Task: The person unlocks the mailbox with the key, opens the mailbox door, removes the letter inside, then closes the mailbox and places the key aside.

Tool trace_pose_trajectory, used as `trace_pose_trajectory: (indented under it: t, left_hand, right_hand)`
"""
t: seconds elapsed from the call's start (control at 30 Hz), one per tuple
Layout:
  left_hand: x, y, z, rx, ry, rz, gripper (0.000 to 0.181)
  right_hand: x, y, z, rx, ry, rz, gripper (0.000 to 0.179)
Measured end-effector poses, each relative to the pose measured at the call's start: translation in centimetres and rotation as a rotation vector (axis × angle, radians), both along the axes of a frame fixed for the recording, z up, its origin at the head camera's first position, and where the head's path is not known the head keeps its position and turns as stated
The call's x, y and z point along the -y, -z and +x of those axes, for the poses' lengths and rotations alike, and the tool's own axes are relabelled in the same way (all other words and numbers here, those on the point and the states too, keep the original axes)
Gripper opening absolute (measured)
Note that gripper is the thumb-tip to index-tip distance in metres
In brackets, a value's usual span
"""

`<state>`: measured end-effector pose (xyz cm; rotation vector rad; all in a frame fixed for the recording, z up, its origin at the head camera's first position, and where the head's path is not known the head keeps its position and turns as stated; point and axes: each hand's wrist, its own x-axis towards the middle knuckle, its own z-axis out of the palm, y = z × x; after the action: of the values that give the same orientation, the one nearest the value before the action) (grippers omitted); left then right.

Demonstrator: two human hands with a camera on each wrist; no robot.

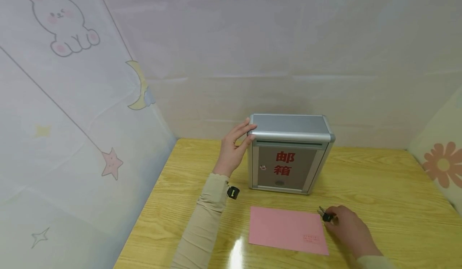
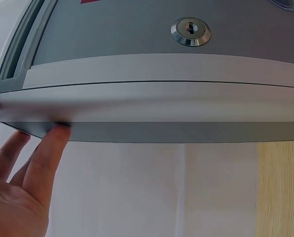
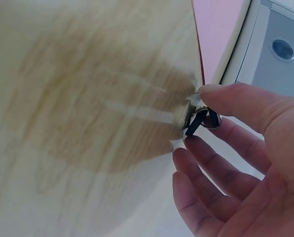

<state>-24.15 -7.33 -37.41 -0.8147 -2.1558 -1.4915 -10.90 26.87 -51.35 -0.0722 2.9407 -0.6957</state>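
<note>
A grey metal mailbox (image 1: 279,160) with red characters and a keyhole lock (image 2: 190,31) stands upright on the table. At its upper left corner my left hand (image 1: 232,146) rests, fingers extended against the edge. My right hand (image 1: 348,227) is low over the table, pinching a small bunch of keys (image 1: 325,214) between thumb and fingertips. The keys have black parts and a metal ring (image 3: 213,119). Close beside them lies a pink envelope (image 1: 281,229), flat in front of the mailbox, with small red print at its lower right.
The wood-grain table (image 1: 382,189) extends on both sides of the mailbox. A pale cloth backdrop (image 1: 252,52) with cartoon drawings rises behind and at the sides. A narrow slot (image 1: 288,144) runs across the upper front of the mailbox.
</note>
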Motion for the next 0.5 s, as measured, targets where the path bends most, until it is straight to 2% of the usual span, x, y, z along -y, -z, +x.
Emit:
trace_pose_trajectory:
  t: [0.27, 0.5]
  left_hand:
    - [-0.07, -0.06, -0.03, -0.005, -0.018, -0.018, 0.035]
    - [-0.11, -0.13, 0.05, -0.002, -0.025, -0.023, 0.036]
  right_hand:
    - [0.07, 0.23, 0.13, 0.000, -0.005, 0.003, 0.027]
    - [0.28, -0.29, 0.08, 0.017, 0.004, 0.002, 0.029]
